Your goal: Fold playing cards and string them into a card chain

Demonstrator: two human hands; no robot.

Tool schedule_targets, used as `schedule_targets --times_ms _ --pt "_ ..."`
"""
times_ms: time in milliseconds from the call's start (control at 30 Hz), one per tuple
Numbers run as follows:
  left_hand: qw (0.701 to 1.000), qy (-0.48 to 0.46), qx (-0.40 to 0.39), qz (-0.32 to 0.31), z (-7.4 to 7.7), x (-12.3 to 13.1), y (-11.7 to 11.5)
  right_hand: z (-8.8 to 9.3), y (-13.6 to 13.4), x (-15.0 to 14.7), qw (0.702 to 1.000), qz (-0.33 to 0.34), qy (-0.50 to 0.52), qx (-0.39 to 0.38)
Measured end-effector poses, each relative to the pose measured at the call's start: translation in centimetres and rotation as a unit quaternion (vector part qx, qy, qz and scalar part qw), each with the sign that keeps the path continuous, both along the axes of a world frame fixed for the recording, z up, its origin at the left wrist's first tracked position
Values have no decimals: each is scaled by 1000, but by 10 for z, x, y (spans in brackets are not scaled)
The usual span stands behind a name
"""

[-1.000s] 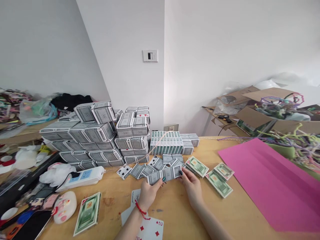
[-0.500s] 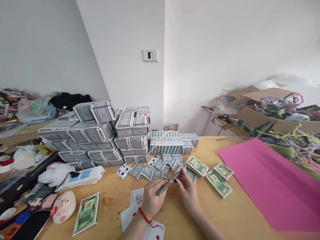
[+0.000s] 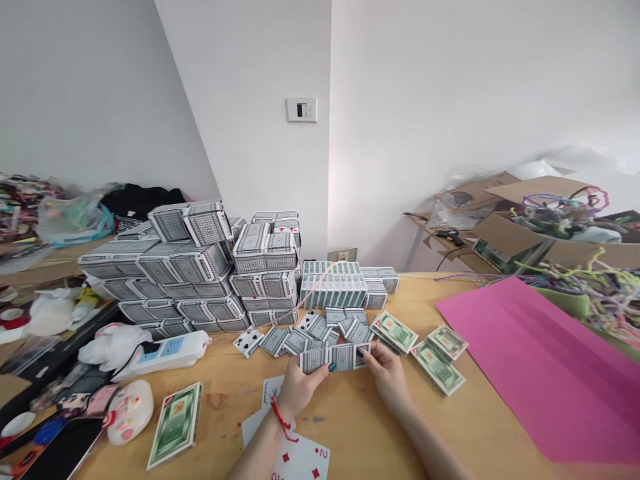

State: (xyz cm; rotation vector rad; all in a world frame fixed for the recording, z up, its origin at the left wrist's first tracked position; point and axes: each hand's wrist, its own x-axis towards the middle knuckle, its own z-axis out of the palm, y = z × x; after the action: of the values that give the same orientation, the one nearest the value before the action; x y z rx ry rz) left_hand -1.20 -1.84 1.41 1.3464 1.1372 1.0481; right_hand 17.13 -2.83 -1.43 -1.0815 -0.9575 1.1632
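Observation:
Between my two hands is a row of joined playing cards [image 3: 343, 357], grey patterned backs facing me, held just above the table. My left hand [image 3: 300, 388] pinches its left end, thumb on the front. The thumb of my right hand [image 3: 386, 373] presses the right end, with the fingers partly hidden behind. Folded grey card pieces [image 3: 296, 342] lie scattered just beyond. Under my left forearm are large loose cards, one a two of diamonds [image 3: 305, 455]; the arm covers part of them.
Stacked blocks of folded cards [image 3: 185, 263] rise at the back left, beside a row of upright green-patterned packs [image 3: 333, 285]. Green card packs [image 3: 437, 367] and a pink sheet [image 3: 540, 373] lie right. A power strip [image 3: 170, 353], white round toy [image 3: 129, 412] and green pack [image 3: 175, 427] sit left.
The cards have turned from a slanted, nearly edge-on position to a level row with their backs facing me. My hands have moved apart, the left one lower and the right one outward.

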Motion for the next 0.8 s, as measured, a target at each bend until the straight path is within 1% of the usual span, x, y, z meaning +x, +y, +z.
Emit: schedule_targets --times_ms 67,167,267,367,433,500,600,667,733,800 --pt "999 -29 -15 -9 1 -2 3 2 -1 -2 997 46 56 -21" --pt "995 -92 -36 -27 -4 -3 5 6 -2 -3 986 98 125 -48" --pt "983 -159 -77 -59 -12 -2 4 10 -2 -1 976 128 163 -63" --pt "975 -181 -101 -83 -14 -2 5 13 -4 0 969 149 182 -76" --pt "974 -181 -104 -91 -13 -2 5 13 -5 -2 968 152 186 -79" --pt "976 -170 -102 -89 -10 -3 6 11 -5 -4 969 138 194 -72" --pt "984 -135 -79 -81 -6 -3 5 7 -3 -5 970 114 206 -65" --pt "986 -123 -66 -89 -3 -2 4 5 -3 -5 969 111 209 -71" --pt "986 -120 -64 -101 -3 -1 3 3 -3 -7 967 108 216 -76" --pt "986 -122 -64 -99 -4 2 3 2 -4 -11 970 96 212 -70"
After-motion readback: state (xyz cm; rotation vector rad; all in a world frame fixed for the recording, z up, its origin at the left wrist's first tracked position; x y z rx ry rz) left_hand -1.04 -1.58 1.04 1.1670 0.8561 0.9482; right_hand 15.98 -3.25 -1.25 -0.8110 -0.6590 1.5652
